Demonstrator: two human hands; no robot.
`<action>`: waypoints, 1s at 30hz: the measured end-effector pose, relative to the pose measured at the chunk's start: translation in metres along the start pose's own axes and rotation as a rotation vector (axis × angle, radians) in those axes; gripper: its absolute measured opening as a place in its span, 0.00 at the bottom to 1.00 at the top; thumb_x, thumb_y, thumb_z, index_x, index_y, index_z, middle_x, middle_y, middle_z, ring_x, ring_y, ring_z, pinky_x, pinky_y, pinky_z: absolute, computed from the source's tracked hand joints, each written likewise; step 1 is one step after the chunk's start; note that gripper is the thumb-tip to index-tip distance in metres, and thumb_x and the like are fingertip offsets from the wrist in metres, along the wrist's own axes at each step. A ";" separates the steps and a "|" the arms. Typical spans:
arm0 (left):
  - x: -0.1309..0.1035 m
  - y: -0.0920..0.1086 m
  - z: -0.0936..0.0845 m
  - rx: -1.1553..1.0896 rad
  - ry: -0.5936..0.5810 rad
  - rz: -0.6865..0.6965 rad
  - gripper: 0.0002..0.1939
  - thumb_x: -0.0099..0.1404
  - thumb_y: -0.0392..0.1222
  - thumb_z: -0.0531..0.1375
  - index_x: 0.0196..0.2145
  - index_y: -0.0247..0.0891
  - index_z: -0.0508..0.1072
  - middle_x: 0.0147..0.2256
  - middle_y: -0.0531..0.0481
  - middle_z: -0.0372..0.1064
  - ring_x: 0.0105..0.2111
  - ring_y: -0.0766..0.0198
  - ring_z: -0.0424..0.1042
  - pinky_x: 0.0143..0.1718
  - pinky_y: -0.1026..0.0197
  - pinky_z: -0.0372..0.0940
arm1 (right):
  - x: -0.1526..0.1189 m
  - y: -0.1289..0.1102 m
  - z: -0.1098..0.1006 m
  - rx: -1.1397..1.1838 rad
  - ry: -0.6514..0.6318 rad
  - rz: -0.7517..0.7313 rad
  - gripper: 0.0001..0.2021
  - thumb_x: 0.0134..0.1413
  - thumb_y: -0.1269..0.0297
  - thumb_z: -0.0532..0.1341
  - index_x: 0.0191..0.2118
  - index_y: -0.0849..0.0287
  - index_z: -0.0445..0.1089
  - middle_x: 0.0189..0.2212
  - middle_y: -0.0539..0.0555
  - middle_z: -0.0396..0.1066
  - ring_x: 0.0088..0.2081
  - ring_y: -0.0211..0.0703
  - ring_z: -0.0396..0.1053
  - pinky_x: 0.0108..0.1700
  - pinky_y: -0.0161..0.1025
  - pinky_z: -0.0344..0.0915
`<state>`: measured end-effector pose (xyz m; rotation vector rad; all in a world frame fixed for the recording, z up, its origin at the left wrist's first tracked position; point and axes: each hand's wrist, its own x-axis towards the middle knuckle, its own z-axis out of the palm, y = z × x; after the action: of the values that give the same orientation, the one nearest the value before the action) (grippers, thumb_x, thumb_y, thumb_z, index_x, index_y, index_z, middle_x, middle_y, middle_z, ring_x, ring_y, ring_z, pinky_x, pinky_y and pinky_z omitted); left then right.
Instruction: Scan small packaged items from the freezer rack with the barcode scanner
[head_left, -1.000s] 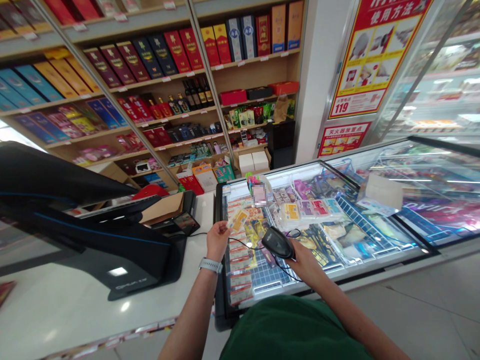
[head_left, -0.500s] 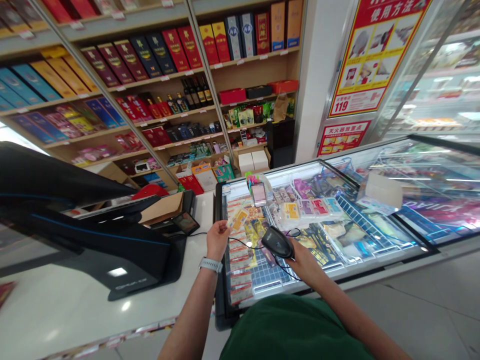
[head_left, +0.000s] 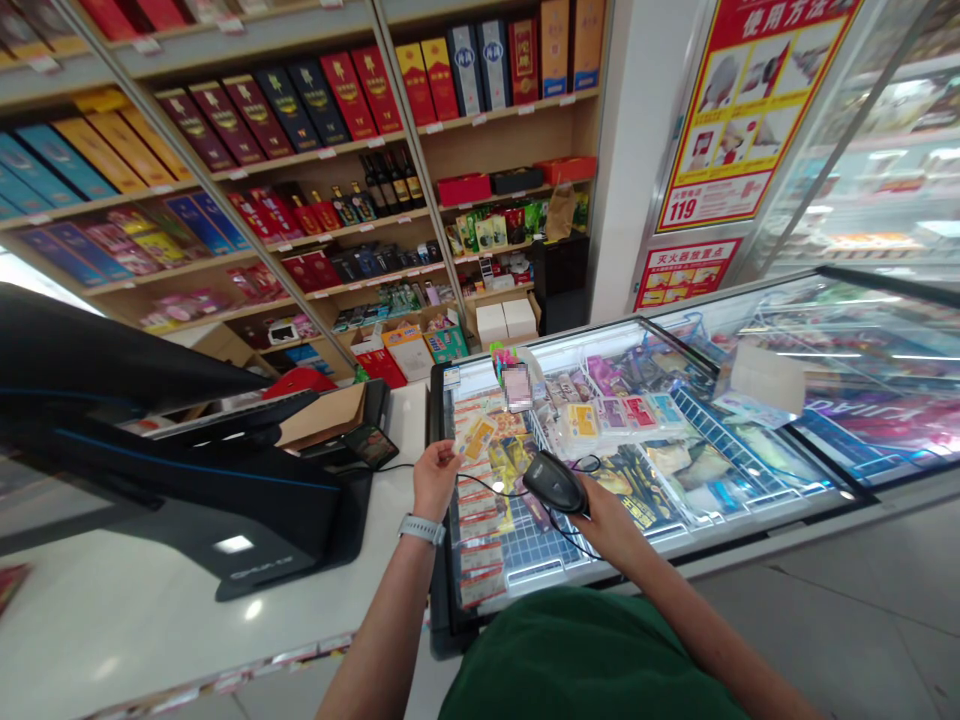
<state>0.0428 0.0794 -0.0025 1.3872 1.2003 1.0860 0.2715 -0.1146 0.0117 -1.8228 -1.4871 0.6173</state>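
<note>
The right hand [head_left: 598, 513] is clamped around a black handheld barcode scanner [head_left: 555, 483], while the left hand's [head_left: 436, 480] grip is pinched together on a yellow-labelled packet [head_left: 478, 438] over a glass-topped freezer [head_left: 541, 574]. Both items are in hand, though whether any scan is complete cannot be told; beyond, colourful-labelled packets [head_left: 639, 412] lie before stocked shelves [head_left: 517, 118].

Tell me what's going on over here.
The right hand grips a black handheld scanner above a glass-topped freezer. The left hand holds a flat, clear packet with a yellow label at its fingertips. Similar packets with yellow, purple, red and blue labels lie farther right.
</note>
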 end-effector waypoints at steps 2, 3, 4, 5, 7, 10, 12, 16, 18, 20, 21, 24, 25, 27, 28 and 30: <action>0.000 0.000 0.000 -0.017 0.000 -0.009 0.16 0.46 0.37 0.66 0.36 0.34 0.72 0.30 0.51 0.73 0.30 0.66 0.71 0.36 0.62 0.66 | 0.000 0.001 0.001 -0.008 0.003 0.004 0.14 0.47 0.71 0.56 0.43 0.59 0.65 0.43 0.60 0.71 0.48 0.51 0.68 0.48 0.43 0.63; -0.001 0.000 0.000 -0.028 0.001 -0.016 0.17 0.46 0.36 0.66 0.36 0.34 0.72 0.30 0.51 0.73 0.30 0.66 0.71 0.36 0.62 0.66 | 0.001 0.002 0.001 -0.011 0.004 0.007 0.15 0.47 0.71 0.56 0.43 0.59 0.65 0.43 0.60 0.71 0.48 0.52 0.68 0.48 0.43 0.63; -0.001 0.000 0.001 -0.041 0.003 -0.025 0.17 0.46 0.36 0.66 0.36 0.34 0.72 0.30 0.51 0.72 0.30 0.66 0.71 0.37 0.62 0.66 | 0.001 0.002 0.001 -0.013 0.004 0.009 0.15 0.47 0.71 0.56 0.44 0.59 0.66 0.43 0.60 0.71 0.48 0.52 0.68 0.48 0.43 0.63; -0.001 0.000 0.001 -0.056 0.005 -0.037 0.17 0.46 0.36 0.66 0.37 0.34 0.72 0.30 0.51 0.72 0.30 0.67 0.71 0.37 0.62 0.66 | 0.001 0.002 0.001 -0.014 0.003 0.012 0.15 0.47 0.72 0.56 0.44 0.59 0.66 0.44 0.60 0.72 0.48 0.52 0.69 0.48 0.43 0.63; -0.002 0.000 0.002 -0.091 0.006 -0.067 0.18 0.46 0.36 0.67 0.37 0.34 0.71 0.30 0.52 0.72 0.29 0.68 0.70 0.37 0.63 0.66 | 0.001 0.002 0.001 -0.010 0.006 0.013 0.16 0.46 0.72 0.56 0.45 0.59 0.66 0.43 0.59 0.72 0.48 0.52 0.69 0.47 0.43 0.63; -0.004 0.001 0.006 -0.155 -0.020 -0.139 0.19 0.46 0.38 0.68 0.38 0.34 0.70 0.29 0.52 0.71 0.29 0.68 0.72 0.37 0.61 0.68 | 0.000 0.002 0.000 0.005 0.016 0.009 0.17 0.46 0.72 0.57 0.46 0.60 0.66 0.43 0.59 0.72 0.47 0.51 0.70 0.47 0.43 0.64; -0.006 0.003 0.009 -0.193 -0.053 -0.190 0.20 0.47 0.39 0.68 0.39 0.33 0.70 0.30 0.50 0.72 0.29 0.66 0.73 0.36 0.60 0.69 | -0.001 0.003 -0.001 0.015 0.024 0.006 0.17 0.47 0.71 0.57 0.46 0.60 0.65 0.43 0.60 0.72 0.46 0.51 0.70 0.47 0.43 0.64; -0.010 0.005 0.023 -0.321 -0.126 -0.340 0.21 0.49 0.37 0.68 0.41 0.34 0.69 0.31 0.49 0.74 0.29 0.65 0.75 0.35 0.60 0.70 | -0.005 0.007 -0.002 0.012 0.047 0.015 0.18 0.47 0.70 0.57 0.47 0.61 0.65 0.42 0.60 0.72 0.46 0.52 0.70 0.47 0.44 0.64; -0.012 0.005 0.033 -0.386 -0.162 -0.420 0.20 0.50 0.36 0.68 0.41 0.35 0.69 0.31 0.49 0.74 0.29 0.66 0.75 0.36 0.60 0.71 | -0.009 0.009 -0.003 0.018 0.060 0.019 0.18 0.47 0.71 0.57 0.47 0.61 0.65 0.42 0.59 0.72 0.46 0.51 0.70 0.47 0.44 0.64; -0.014 0.005 0.047 -0.401 -0.201 -0.458 0.18 0.50 0.35 0.69 0.39 0.34 0.69 0.31 0.48 0.75 0.29 0.66 0.75 0.37 0.60 0.71 | -0.012 0.011 -0.005 0.030 0.071 0.024 0.17 0.47 0.71 0.56 0.47 0.61 0.65 0.42 0.58 0.72 0.45 0.50 0.70 0.46 0.43 0.64; -0.014 0.006 0.055 -0.398 -0.223 -0.467 0.18 0.50 0.35 0.69 0.38 0.34 0.69 0.30 0.47 0.75 0.29 0.65 0.75 0.38 0.59 0.71 | -0.014 0.012 -0.006 0.032 0.079 0.033 0.17 0.47 0.72 0.56 0.46 0.60 0.65 0.41 0.58 0.72 0.44 0.50 0.70 0.46 0.43 0.65; -0.016 0.007 0.082 -0.399 -0.286 -0.494 0.16 0.49 0.35 0.69 0.34 0.34 0.69 0.29 0.46 0.75 0.28 0.64 0.76 0.38 0.58 0.71 | -0.020 0.014 -0.010 0.035 0.109 0.073 0.17 0.47 0.71 0.57 0.47 0.60 0.65 0.41 0.57 0.73 0.43 0.50 0.71 0.45 0.44 0.65; -0.016 0.008 0.092 -0.400 -0.305 -0.501 0.15 0.49 0.34 0.69 0.34 0.34 0.69 0.29 0.46 0.75 0.28 0.64 0.76 0.38 0.58 0.71 | -0.023 0.015 -0.011 0.039 0.119 0.084 0.18 0.47 0.71 0.57 0.47 0.60 0.65 0.41 0.57 0.73 0.43 0.50 0.71 0.45 0.44 0.65; -0.016 0.010 0.111 -0.404 -0.340 -0.514 0.15 0.49 0.35 0.69 0.33 0.34 0.68 0.29 0.46 0.75 0.28 0.63 0.76 0.37 0.58 0.71 | -0.027 0.017 -0.014 0.054 0.139 0.099 0.17 0.48 0.70 0.57 0.47 0.59 0.65 0.40 0.57 0.73 0.43 0.49 0.71 0.45 0.44 0.66; -0.016 0.011 0.120 -0.405 -0.357 -0.519 0.15 0.49 0.34 0.69 0.32 0.34 0.68 0.28 0.46 0.75 0.28 0.63 0.76 0.37 0.58 0.71 | -0.029 0.018 -0.015 0.061 0.151 0.107 0.17 0.48 0.70 0.58 0.46 0.59 0.65 0.40 0.57 0.73 0.43 0.49 0.71 0.45 0.44 0.66; -0.015 0.014 0.138 -0.405 -0.385 -0.528 0.15 0.49 0.34 0.69 0.33 0.34 0.68 0.28 0.46 0.75 0.28 0.62 0.76 0.37 0.57 0.71 | -0.034 0.019 -0.018 0.069 0.182 0.125 0.16 0.48 0.69 0.58 0.46 0.59 0.65 0.40 0.57 0.73 0.43 0.49 0.71 0.45 0.44 0.66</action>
<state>0.1788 0.0482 -0.0077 0.8441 0.9217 0.6059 0.2893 -0.1538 0.0071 -1.8754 -1.2259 0.5390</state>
